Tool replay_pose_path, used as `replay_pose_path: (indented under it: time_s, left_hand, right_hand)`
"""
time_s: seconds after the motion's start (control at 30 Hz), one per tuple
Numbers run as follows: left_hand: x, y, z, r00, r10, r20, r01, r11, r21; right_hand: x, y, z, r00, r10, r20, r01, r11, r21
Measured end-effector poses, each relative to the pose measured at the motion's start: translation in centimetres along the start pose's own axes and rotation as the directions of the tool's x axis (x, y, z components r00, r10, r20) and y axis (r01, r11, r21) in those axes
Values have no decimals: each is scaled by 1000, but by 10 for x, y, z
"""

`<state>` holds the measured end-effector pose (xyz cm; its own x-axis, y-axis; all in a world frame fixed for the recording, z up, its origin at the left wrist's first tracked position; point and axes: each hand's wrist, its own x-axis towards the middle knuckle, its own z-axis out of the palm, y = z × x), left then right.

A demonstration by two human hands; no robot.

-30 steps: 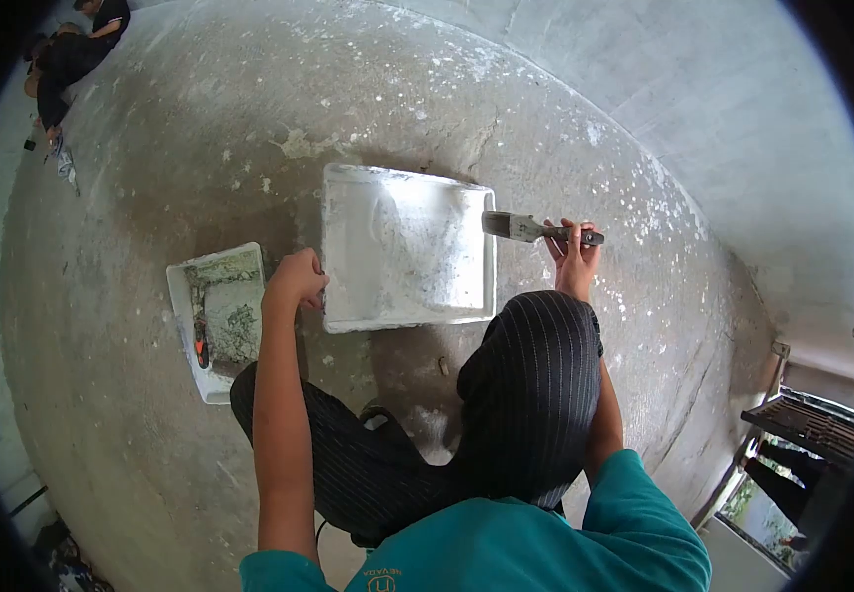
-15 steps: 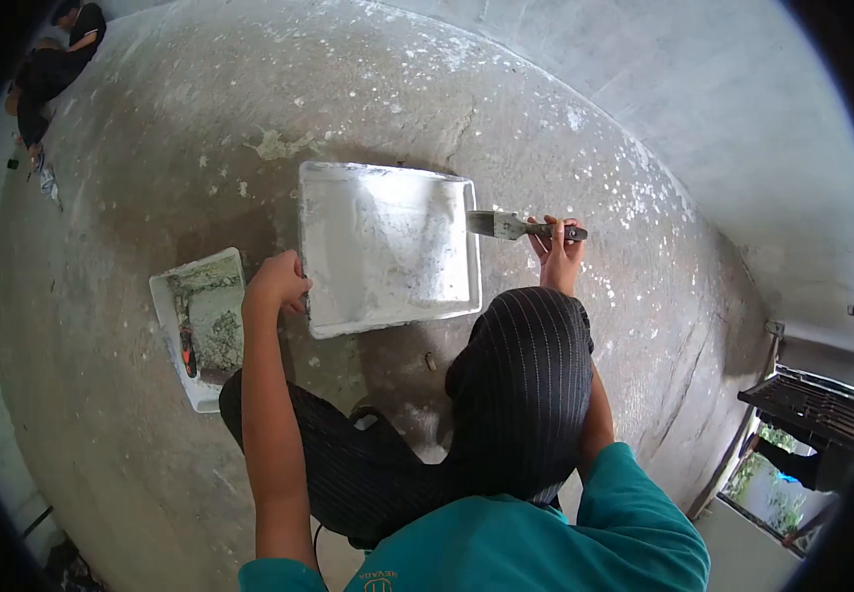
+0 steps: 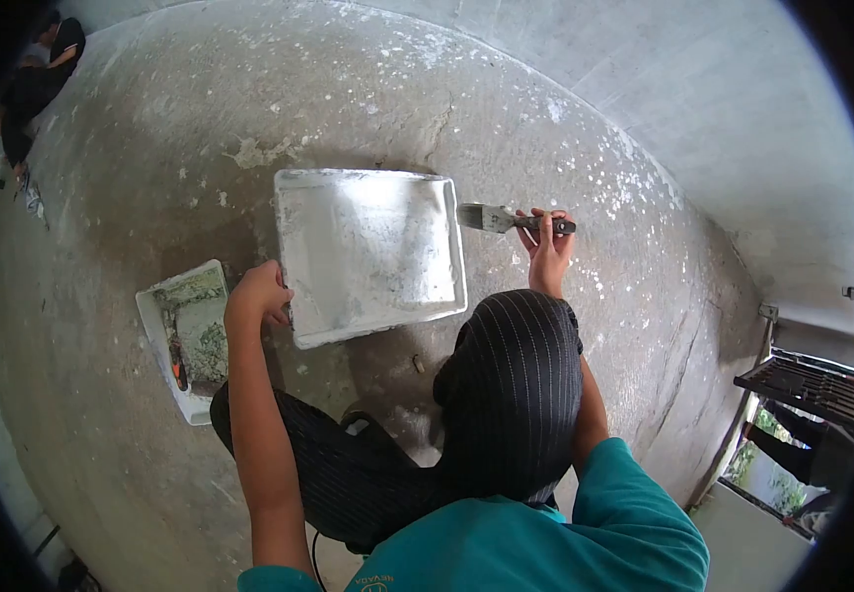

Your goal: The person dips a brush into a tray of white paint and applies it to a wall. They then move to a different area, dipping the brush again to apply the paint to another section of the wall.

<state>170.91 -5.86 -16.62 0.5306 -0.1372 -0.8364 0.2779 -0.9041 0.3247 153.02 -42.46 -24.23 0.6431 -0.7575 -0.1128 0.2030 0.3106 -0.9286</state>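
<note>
A large white rectangular tray [image 3: 348, 247], smeared with grey residue inside, is in front of me. My left hand [image 3: 261, 293] grips its left rim, with the fingers curled around the edge. In my right hand [image 3: 549, 247] is a putty knife [image 3: 487, 217] with a wide, stained blade and a dark handle. The blade points left, its tip right at the tray's right rim; whether it touches cannot be told. Left of my left forearm lies a smaller white tray [image 3: 153, 326] with greenish-grey residue and an orange-and-black handled tool [image 3: 178, 363] inside.
My bent knees, in striped dark trousers [image 3: 516, 395], are close below the large tray. The concrete floor [image 3: 368, 118] is spotted with white splashes. Another person [image 3: 42, 84] sits at the far upper left. A wall curves along the upper right, with a window opening [image 3: 777, 464] lower right.
The whole view has shifted slightly, so the trays and both hands appear a little further left. The left hand keeps its grip on the rim, and the putty knife stays beside the right rim.
</note>
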Motion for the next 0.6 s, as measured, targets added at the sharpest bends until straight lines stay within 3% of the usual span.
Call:
replay_pose_path:
  time_s: [0.07, 0.13, 0.17, 0.23, 0.27, 0.3, 0.33, 0.37, 0.4, 0.47, 0.53, 0.6]
  left_hand:
    - [4, -1, 2, 1000, -22, -2, 22, 1000, 4]
    - [19, -6, 7, 992, -51, -118, 70, 984, 165]
    - [31, -11, 9, 992, -53, -115, 71, 984, 162]
    - [56, -21, 16, 976, -115, -186, 181, 901, 393]
    - [66, -29, 25, 976, -118, -184, 183, 903, 389]
    - [73, -34, 33, 952, -83, -295, 189, 916, 353]
    - [79, -42, 39, 914, -54, -402, 193, 929, 315]
    - [76, -41, 42, 916, -63, -397, 197, 931, 306]
    - [74, -38, 45, 928, -111, -355, 222, 931, 289]
    - [74, -38, 50, 937, -163, -309, 248, 934, 258]
    - [80, -47, 57, 873, -82, -480, 204, 957, 208]
    - [86, -53, 59, 871, -95, -482, 204, 962, 179]
  right_hand:
    - [1, 3, 4, 1000, 1, 1, -1, 1000, -9]
    - [4, 11, 10, 996, -55, 74, 60, 996, -62]
    - [6, 16, 16, 986, -94, 139, 104, 993, -63]
    - [10, 19, 33, 941, -180, 286, 211, 974, -83]
    - [12, 22, 41, 907, -223, 359, 267, 960, -79]
    - [15, 25, 51, 905, -220, 365, 266, 961, -81]
    - [16, 27, 61, 844, -269, 464, 387, 904, -181]
    - [15, 29, 66, 772, -294, 564, 506, 821, -264]
    - [13, 28, 68, 770, -283, 572, 502, 822, -269]
    - [10, 24, 76, 538, -52, 841, 728, 531, -433]
    - [-10, 11, 79, 558, 40, 829, 710, 494, -502]
    - [-27, 1, 71, 550, 207, 809, 677, 457, -577]
